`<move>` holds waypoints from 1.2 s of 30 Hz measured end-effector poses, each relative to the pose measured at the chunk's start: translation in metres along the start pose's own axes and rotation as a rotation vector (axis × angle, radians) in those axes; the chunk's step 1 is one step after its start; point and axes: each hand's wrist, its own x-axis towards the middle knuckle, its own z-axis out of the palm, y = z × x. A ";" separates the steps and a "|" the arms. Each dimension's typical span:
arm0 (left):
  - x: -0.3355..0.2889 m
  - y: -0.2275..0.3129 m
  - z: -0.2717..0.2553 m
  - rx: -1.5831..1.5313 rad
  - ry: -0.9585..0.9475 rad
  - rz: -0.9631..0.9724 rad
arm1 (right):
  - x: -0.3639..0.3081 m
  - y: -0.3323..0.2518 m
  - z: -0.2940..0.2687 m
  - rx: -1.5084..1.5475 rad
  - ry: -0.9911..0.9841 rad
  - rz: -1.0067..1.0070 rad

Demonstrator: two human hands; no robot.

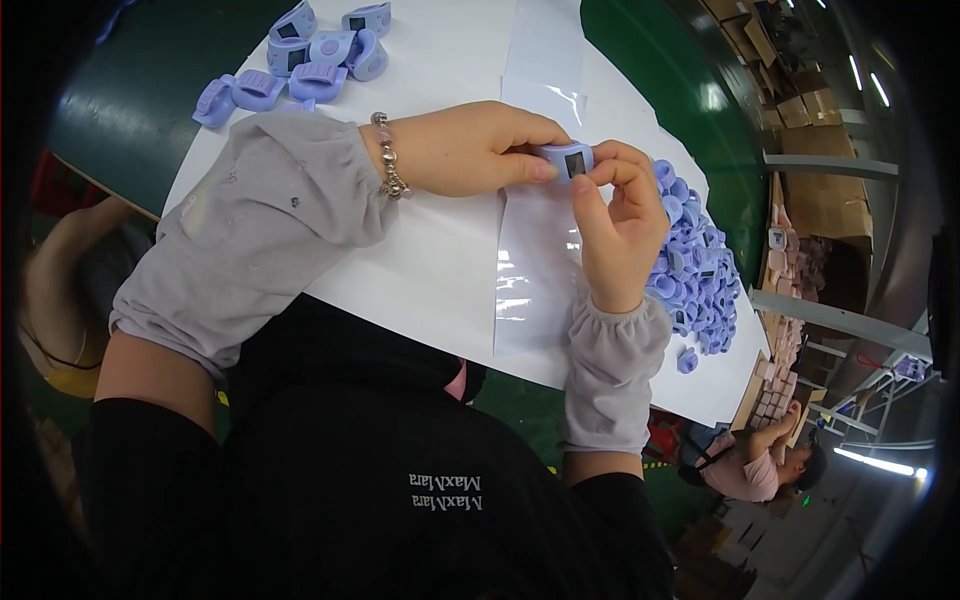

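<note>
Pale periwinkle on my piece [570,161] here, broken by a near-black window, and there's the same blue-violet running all through the pile [690,255] and the cluster [333,48], a few dark windows showing among them! Plain white for the paper [420,275], bright white glare streaking the clear film [540,250], deep green on the table [130,110]. And on me, plain grey sleeves [260,190], a silvery bracelet [388,158], and a black top [340,470] with white print [446,491].
</note>
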 end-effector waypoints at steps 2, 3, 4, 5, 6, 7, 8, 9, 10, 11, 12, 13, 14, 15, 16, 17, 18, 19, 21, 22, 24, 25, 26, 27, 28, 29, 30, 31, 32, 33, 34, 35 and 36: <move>0.000 0.000 0.000 0.002 0.000 0.009 | 0.000 0.000 0.000 -0.001 -0.002 0.001; 0.000 0.000 0.000 -0.010 -0.001 0.001 | 0.000 0.000 0.000 -0.001 -0.004 -0.003; 0.000 0.000 0.000 -0.023 -0.002 -0.007 | 0.000 0.000 0.000 -0.002 -0.007 -0.006; 0.000 0.000 0.000 -0.023 -0.002 -0.007 | 0.000 0.000 0.000 -0.001 -0.007 -0.006; 0.000 0.000 0.000 -0.019 0.003 -0.006 | 0.000 0.000 0.000 0.000 -0.009 -0.007; 0.000 0.000 0.000 -0.016 0.008 -0.005 | 0.000 0.000 0.000 0.000 -0.011 -0.009; 0.000 -0.001 0.000 -0.016 0.007 -0.005 | 0.000 0.000 0.000 0.001 -0.010 -0.009; 0.000 -0.001 0.000 -0.016 0.005 -0.007 | 0.000 0.000 0.000 0.003 -0.010 -0.007; 0.000 -0.001 0.000 -0.015 0.003 -0.008 | 0.000 0.000 0.000 0.005 -0.010 -0.005; 0.000 -0.001 0.000 -0.015 0.003 -0.008 | 0.000 0.000 0.000 0.005 -0.009 -0.004; 0.000 -0.001 0.000 -0.015 0.002 -0.007 | 0.000 0.001 0.000 0.000 -0.008 -0.001; 0.000 -0.001 0.000 -0.015 0.001 -0.006 | 0.000 0.001 0.000 -0.004 -0.007 0.003; 0.000 -0.001 0.000 -0.015 0.001 -0.006 | 0.000 0.001 0.000 -0.004 -0.007 0.003; 0.000 -0.001 0.000 -0.021 0.001 -0.002 | 0.000 0.000 0.000 -0.005 -0.005 0.002; 0.000 -0.001 0.000 -0.028 0.001 0.002 | 0.000 0.000 0.000 -0.006 -0.004 0.001; 0.000 -0.001 0.000 -0.028 0.002 0.002 | 0.000 0.000 0.000 -0.006 -0.004 0.001; 0.000 0.000 0.000 -0.018 0.000 -0.002 | 0.000 0.001 0.000 -0.008 -0.003 -0.002; 0.000 0.001 0.000 -0.009 -0.001 -0.007 | 0.000 0.001 0.000 -0.010 -0.002 -0.005; 0.000 0.001 0.000 -0.012 -0.003 -0.011 | 0.000 0.002 0.000 -0.016 -0.004 -0.008; 0.000 0.001 0.000 -0.014 -0.007 -0.016 | 0.000 0.003 0.000 -0.022 -0.006 -0.011; 0.000 0.000 0.000 -0.029 -0.004 -0.009 | 0.000 0.002 0.000 -0.030 -0.005 -0.016; 0.000 0.000 0.001 -0.042 -0.001 -0.002 | 0.000 0.002 0.000 -0.036 -0.004 -0.023; 0.000 0.001 0.000 -0.042 0.000 -0.003 | 0.000 0.002 0.001 -0.035 -0.005 -0.023; -0.001 0.002 0.000 -0.033 -0.004 -0.008 | 0.000 0.002 0.001 -0.036 -0.005 -0.027; -0.001 0.003 -0.001 -0.025 -0.008 -0.013 | 0.000 0.002 0.001 -0.038 -0.004 -0.032; -0.001 0.003 -0.001 -0.025 -0.007 -0.013 | 0.000 0.003 0.001 -0.038 -0.005 -0.032; -0.001 0.002 -0.001 -0.024 -0.004 -0.005 | 0.000 0.004 0.001 -0.045 -0.004 -0.037; -0.002 0.002 -0.001 -0.023 -0.002 0.002 | -0.001 0.005 0.001 -0.052 -0.003 -0.041; -0.002 0.002 -0.001 -0.024 -0.003 0.003 | -0.001 0.003 0.003 -0.053 -0.002 -0.041; -0.002 0.002 0.000 -0.045 0.005 0.003 | -0.001 -0.001 0.006 -0.010 0.045 0.013; -0.002 0.002 0.000 -0.065 0.013 0.002 | -0.001 -0.003 0.008 0.033 0.093 0.066; -0.002 0.003 0.000 -0.064 0.010 0.003 | 0.000 -0.003 0.007 0.033 0.097 0.066; -0.002 0.005 0.000 -0.066 -0.006 0.010 | 0.000 -0.003 0.006 0.040 0.056 0.101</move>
